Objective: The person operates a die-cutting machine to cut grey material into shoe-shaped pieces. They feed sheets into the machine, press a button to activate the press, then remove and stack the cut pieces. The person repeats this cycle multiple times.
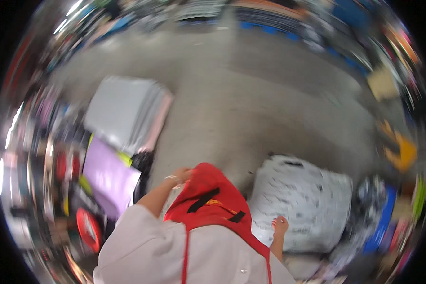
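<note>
My left hand point(183, 175), with a band at its wrist, is at the left edge of the red apron point(213, 189) I wear. Its fingers are blurred and partly hidden by the cloth, so whether it grips anything does not show. On the other side, my right hand point(280, 225) is in front of a large bale wrapped in whitish plastic point(303, 199). Its fingers look loosely curled, and nothing shows in them. Dark marks cover the bale's wrapping.
A stack of grey and pink sheets point(123, 111) stands on the floor to the left, beside a purple sheet point(111, 173). A yellow object point(404, 151) sits at the far right. Blue pallets point(270, 30) with stacked goods line the far side of the grey floor point(213, 104).
</note>
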